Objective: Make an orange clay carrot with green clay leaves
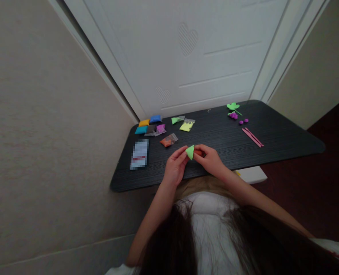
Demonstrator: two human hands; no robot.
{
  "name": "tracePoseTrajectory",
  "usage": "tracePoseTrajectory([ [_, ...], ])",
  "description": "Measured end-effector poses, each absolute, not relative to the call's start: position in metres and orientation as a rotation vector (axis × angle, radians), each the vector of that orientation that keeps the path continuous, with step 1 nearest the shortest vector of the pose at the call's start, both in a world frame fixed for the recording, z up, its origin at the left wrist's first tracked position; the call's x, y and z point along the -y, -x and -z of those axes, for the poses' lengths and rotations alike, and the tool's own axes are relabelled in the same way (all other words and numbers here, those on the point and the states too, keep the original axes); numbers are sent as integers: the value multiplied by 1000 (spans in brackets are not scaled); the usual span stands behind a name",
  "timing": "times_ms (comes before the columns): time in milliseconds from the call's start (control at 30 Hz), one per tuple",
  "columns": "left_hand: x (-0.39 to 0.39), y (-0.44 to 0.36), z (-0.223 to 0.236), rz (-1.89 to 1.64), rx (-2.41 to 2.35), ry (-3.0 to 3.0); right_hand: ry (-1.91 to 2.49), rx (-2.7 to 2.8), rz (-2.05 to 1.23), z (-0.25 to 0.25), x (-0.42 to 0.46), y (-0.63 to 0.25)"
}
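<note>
Over the near edge of a dark table, my left hand and my right hand meet. Both pinch a small light-green triangular piece of clay between their fingertips. A bit of orange shows at my right fingers, just right of the green piece. Both hands are closed around it.
Small clay packets lie at the table's back left: yellow, blue, teal, purple, green, light yellow, orange. A blurred card lies left. Green and purple clay shapes and pink tools sit right. A white door stands behind.
</note>
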State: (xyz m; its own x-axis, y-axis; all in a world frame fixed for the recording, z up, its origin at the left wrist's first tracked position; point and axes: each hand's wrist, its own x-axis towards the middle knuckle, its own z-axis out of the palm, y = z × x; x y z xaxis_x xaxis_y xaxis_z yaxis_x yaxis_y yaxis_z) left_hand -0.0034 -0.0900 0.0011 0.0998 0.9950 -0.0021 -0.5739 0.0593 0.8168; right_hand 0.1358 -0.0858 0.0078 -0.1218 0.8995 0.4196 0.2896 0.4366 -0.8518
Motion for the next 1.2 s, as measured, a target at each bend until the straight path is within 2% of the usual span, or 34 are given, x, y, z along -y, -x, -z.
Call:
tracePoseTrajectory([
  [167,90,2,1,-1397,-744,-816,989,1576,-977,-4,82,-137],
  [1200,91,1,5,-1392,-823,-921,851,1534,-1241,-5,78,-146],
])
